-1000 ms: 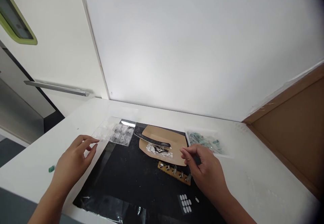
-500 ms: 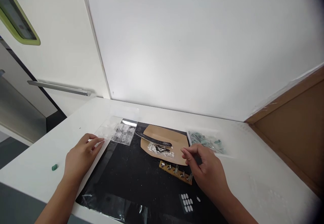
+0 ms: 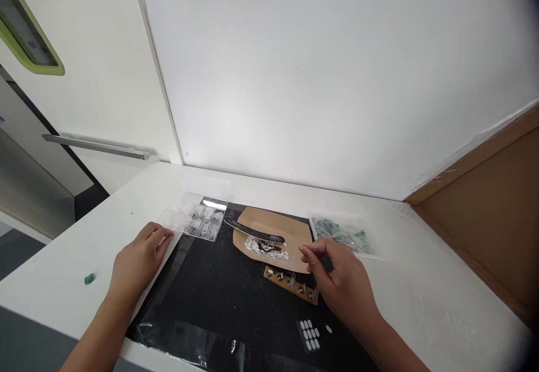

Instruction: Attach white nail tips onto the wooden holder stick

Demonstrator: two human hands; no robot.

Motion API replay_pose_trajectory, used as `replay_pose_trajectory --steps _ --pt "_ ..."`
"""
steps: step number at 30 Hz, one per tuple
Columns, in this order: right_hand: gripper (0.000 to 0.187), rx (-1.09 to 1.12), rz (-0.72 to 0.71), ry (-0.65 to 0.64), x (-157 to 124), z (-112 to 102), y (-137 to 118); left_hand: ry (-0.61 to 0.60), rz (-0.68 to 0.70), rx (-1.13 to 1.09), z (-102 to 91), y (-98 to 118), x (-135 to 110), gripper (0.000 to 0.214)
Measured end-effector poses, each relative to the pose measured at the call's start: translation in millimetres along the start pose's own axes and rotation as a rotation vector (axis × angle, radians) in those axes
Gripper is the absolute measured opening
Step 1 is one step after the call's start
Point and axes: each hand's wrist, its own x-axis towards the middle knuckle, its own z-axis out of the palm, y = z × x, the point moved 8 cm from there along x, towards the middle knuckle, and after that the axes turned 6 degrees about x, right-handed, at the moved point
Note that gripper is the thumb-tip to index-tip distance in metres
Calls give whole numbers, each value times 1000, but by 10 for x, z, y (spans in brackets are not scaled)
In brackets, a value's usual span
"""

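Note:
My left hand (image 3: 137, 262) lies flat on the white table at the left edge of the black mat (image 3: 219, 299), fingers stretched toward a clear compartment box (image 3: 193, 219). My right hand (image 3: 341, 282) hovers over the right end of a wooden strip with small pegs (image 3: 288, 278), fingers curled with thumb and forefinger pinched; I cannot make out anything in them. Just beyond lies a tan sheet (image 3: 273, 237) with white chips and a dark curved nail file (image 3: 252, 230).
A clear bag of greenish pieces (image 3: 343, 233) lies right of the tan sheet. A small card of white ovals (image 3: 309, 336) sits on the mat near me. A small green piece (image 3: 88, 278) rests on the table at far left. A brown board (image 3: 492, 215) stands at right.
My left hand slid forward and right to the mat's edge, then settled flat. My right hand barely moved.

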Motion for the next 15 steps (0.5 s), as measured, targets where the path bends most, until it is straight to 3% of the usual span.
replay_pose_trajectory --steps 15 --pt "41 -12 -12 -42 -2 39 14 29 2 -16 -14 -4 14 39"
